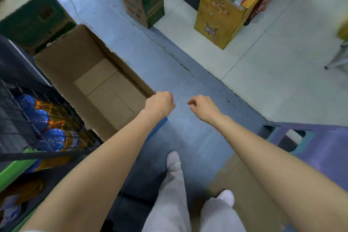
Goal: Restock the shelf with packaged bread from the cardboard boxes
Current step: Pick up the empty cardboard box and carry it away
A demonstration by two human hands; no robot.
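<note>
Brown cardboard, bare to its bottom flaps: the box [98, 79] on the floor at the left holds no bread that can be seen. Both arms reach forward over the grey floor [188, 133]. The left hand [160, 102] hangs at the box's near corner, fingers curled under and gripping nothing visible; the right hand [202, 106] hovers just beside it, loosely curled and also empty. The shelf [43, 124] at far left carries blue and orange packets behind a wire front (whether these are the bread is too blurred to tell). By my judgement this box is finished, so the step in hand falls between 2 loads. Next comes shifting the spent box aside or finding a full one.
</note>
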